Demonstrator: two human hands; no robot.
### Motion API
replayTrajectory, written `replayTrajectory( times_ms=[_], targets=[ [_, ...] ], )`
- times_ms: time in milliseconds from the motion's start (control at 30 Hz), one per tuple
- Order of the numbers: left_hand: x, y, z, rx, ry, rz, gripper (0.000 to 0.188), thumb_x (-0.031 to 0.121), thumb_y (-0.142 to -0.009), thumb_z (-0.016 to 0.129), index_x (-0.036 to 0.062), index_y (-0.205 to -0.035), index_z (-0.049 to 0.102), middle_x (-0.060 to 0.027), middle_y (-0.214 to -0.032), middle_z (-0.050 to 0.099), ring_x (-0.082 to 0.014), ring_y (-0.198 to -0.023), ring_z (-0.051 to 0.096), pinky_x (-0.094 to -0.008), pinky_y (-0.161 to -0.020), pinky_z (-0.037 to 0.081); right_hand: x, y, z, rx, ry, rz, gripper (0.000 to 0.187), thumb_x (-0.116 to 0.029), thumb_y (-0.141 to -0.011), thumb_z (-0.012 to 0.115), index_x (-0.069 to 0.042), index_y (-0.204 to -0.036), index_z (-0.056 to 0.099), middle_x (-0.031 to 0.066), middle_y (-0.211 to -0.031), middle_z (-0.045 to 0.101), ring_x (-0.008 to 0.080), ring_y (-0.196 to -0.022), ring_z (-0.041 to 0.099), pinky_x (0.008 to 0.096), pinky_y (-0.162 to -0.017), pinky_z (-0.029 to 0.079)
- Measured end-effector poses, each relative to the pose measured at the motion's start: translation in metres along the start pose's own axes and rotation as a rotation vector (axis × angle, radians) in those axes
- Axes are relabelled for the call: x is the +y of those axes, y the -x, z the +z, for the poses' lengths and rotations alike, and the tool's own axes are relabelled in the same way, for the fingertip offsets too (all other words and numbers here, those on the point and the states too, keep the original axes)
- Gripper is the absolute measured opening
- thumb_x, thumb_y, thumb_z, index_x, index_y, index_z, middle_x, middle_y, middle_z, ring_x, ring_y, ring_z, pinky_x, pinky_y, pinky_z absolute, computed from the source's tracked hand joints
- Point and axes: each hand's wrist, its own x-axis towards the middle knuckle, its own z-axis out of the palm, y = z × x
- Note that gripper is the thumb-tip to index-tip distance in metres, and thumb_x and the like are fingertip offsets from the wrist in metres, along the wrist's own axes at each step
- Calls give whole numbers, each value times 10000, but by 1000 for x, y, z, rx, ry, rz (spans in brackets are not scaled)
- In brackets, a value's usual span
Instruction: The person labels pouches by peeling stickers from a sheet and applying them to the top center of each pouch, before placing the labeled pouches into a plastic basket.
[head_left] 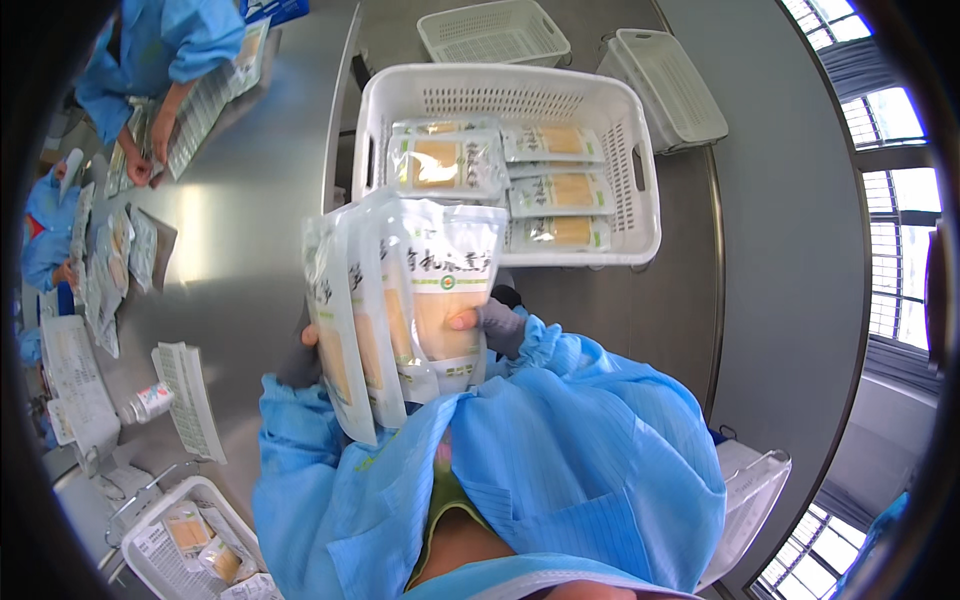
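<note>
Between my two gloved hands stand several clear-and-white food pouches (447,262), upright side by side, with pale yellow contents showing through their windows. My right hand (490,325) is closed on the right edge of the bunch, its bare thumb lying on the front pouch. At the left edge my left hand (303,350) grips the outermost pouch; most of its fingers are hidden behind the plastic. Just beyond the bunch is a white perforated basket (505,82), in which similar pouches (560,192) lie flat in two stacks.
A steel table (265,130) runs along the left, where a co-worker in blue sleeves (205,40) handles pouches. Paper sheets (190,400) and a white bottle (146,402) lie on it. Other white baskets stand at the far side (492,35), far right (665,90) and lower left (160,555).
</note>
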Motion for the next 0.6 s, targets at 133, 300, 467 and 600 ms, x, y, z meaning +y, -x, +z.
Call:
replayTrajectory(
  times_ms=[133, 300, 467, 600],
  targets=[
    [63, -131, 88, -310, -129, 55, 1016, 466, -704, 793, 60, -1491, 296, -126, -1416, 473, -232, -1238, 518, -353, -1056, 418, -64, 18, -49, 106, -53, -122, 682, -175, -736, 758, -20, -1340, 483, 140, -1268, 584, 263, -1139, 586, 404, -1002, 475],
    [87, -298, 158, -439, -249, -172, 1053, 366, -678, 795, 61, -1518, 239, -134, -1478, 404, -232, -1326, 433, -330, -1106, 350, -100, 22, -103, 306, -315, -287, 526, -155, -807, 690, -32, -1288, 518, 125, -1217, 602, 278, -1117, 588, 408, -987, 484],
    [68, -448, 179, -713, -433, -334, 962, 342, -687, 797, 33, -1473, 337, -142, -1446, 449, -231, -1315, 441, -331, -1117, 321, -102, 10, -157, 413, -451, -441, 465, -207, -871, 675, -26, -1271, 520, 130, -1223, 591, 275, -1130, 580, 417, -995, 477],
    [52, -533, 211, -915, -903, -182, 851, 317, -722, 802, 16, -1421, 421, -129, -1365, 518, -223, -1266, 458, -334, -1066, 346, -99, -5, -201, 666, -561, -153, 501, -276, -919, 641, -52, -1327, 457, 170, -1269, 551, 312, -1187, 550, 443, -1030, 456]
  ],
)
